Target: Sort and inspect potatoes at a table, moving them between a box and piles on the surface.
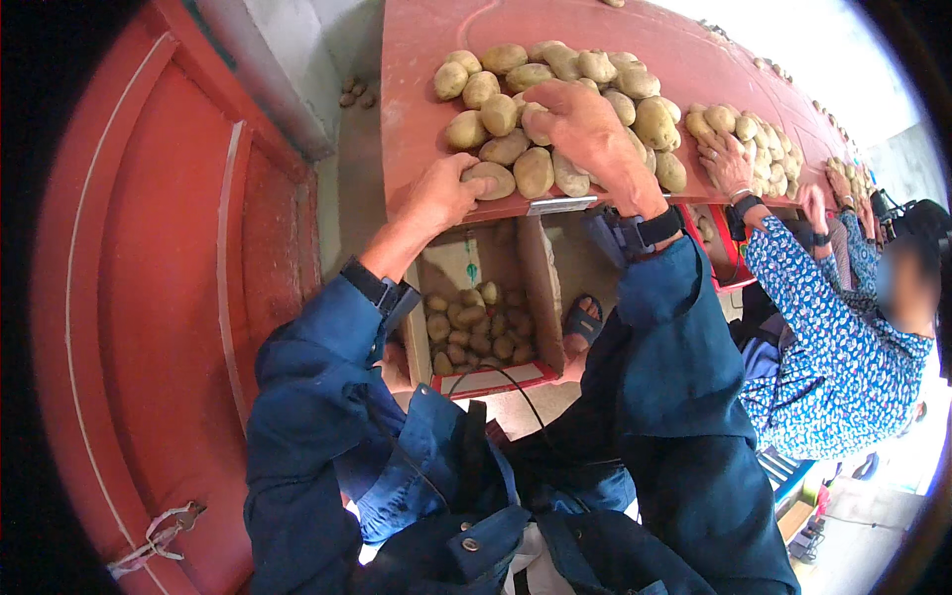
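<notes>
A heap of potatoes (533, 172) lies on the red tabletop (416, 44). At the near left edge of the heap, my left hand (444, 186) has its thumb and fingers around one potato (491, 181) by the table's edge. My right hand (584, 130) reaches over the middle of the heap, its fingers curled on a potato (537, 123); the palm hides part of its grip. Below the table edge, between my feet, stands an open cardboard box (550, 297) with more potatoes (480, 327) in its bottom.
A red door (163, 223) stands at the left. On the right a co-worker in a blue patterned sleeve (796, 275) has a hand on another potato heap (766, 149). A red box (732, 282) sits below that heap. Several small potatoes (357, 91) lie on the floor near the wall.
</notes>
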`<move>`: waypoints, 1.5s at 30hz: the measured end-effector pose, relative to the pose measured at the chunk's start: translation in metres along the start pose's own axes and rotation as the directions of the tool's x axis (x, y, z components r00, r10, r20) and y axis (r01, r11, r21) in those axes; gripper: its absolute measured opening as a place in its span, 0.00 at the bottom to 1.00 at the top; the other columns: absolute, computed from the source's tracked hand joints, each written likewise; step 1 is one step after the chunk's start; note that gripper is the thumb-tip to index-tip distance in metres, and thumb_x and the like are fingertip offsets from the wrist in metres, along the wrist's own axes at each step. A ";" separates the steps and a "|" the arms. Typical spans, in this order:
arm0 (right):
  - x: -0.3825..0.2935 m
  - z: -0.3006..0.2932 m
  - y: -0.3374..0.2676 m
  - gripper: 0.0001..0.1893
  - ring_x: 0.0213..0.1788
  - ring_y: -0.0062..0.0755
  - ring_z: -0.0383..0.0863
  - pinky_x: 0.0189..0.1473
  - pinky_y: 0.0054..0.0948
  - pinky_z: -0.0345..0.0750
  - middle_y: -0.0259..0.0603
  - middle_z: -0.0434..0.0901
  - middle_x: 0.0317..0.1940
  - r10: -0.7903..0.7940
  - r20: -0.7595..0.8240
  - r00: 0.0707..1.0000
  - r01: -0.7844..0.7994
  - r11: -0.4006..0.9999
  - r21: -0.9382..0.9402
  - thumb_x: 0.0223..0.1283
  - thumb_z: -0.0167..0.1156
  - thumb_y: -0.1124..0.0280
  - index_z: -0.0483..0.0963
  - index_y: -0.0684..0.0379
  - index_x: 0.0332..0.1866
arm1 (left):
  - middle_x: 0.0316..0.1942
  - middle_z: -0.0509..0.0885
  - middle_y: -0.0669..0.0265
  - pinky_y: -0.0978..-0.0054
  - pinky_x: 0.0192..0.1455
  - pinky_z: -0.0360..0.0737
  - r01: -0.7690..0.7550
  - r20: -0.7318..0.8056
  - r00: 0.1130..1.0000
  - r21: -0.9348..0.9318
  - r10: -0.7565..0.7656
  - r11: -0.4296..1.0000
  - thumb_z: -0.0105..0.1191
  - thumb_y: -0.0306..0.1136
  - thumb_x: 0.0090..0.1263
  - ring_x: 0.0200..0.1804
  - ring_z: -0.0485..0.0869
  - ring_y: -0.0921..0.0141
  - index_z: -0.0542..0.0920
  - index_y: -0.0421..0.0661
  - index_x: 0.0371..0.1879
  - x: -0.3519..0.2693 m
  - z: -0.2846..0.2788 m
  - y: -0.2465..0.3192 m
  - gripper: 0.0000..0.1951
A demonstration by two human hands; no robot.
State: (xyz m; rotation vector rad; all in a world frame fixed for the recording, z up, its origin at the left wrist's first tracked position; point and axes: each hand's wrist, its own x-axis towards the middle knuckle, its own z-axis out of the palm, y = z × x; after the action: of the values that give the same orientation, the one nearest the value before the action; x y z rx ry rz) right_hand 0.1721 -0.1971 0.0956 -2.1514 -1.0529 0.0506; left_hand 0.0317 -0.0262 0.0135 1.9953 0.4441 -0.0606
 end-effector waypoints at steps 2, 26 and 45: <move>-0.003 -0.002 -0.005 0.17 0.49 0.57 0.85 0.56 0.44 0.80 0.59 0.86 0.43 -0.030 -0.031 0.999 0.029 1.000 -0.006 0.62 0.60 0.63 0.83 0.60 0.51 | 0.39 0.85 0.61 0.76 0.23 0.76 -0.012 -0.016 1.000 -0.002 0.012 1.000 0.63 0.37 0.72 0.32 0.83 0.74 0.75 0.34 0.63 0.002 0.002 -0.003 0.25; -0.160 0.323 0.197 0.19 0.57 0.48 0.83 0.62 0.41 0.78 0.43 0.86 0.49 -0.008 0.752 0.659 0.297 0.922 -0.250 0.63 0.55 0.53 0.84 0.56 0.45 | 0.42 0.86 0.59 0.78 0.27 0.78 -0.108 -0.066 0.991 0.101 0.115 0.989 0.67 0.43 0.70 0.37 0.83 0.74 0.69 0.32 0.70 -0.033 -0.042 -0.017 0.36; -0.050 -0.166 0.443 0.22 0.79 0.32 0.57 0.79 0.28 0.61 0.31 0.62 0.78 -0.195 0.369 0.909 0.406 0.208 -0.890 0.67 0.50 0.72 0.74 0.55 0.65 | 0.53 0.81 0.44 0.67 0.52 0.83 0.025 0.008 1.000 -0.062 -0.024 0.998 0.58 0.40 0.78 0.52 0.84 0.62 0.68 0.23 0.66 -0.078 -0.078 0.035 0.31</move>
State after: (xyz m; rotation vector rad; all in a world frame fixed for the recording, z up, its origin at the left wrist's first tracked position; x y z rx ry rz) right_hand 0.4908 -0.5078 -0.0731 -2.9506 -1.9712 -0.8557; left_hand -0.0413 0.0069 0.0979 1.9281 0.4607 -0.0682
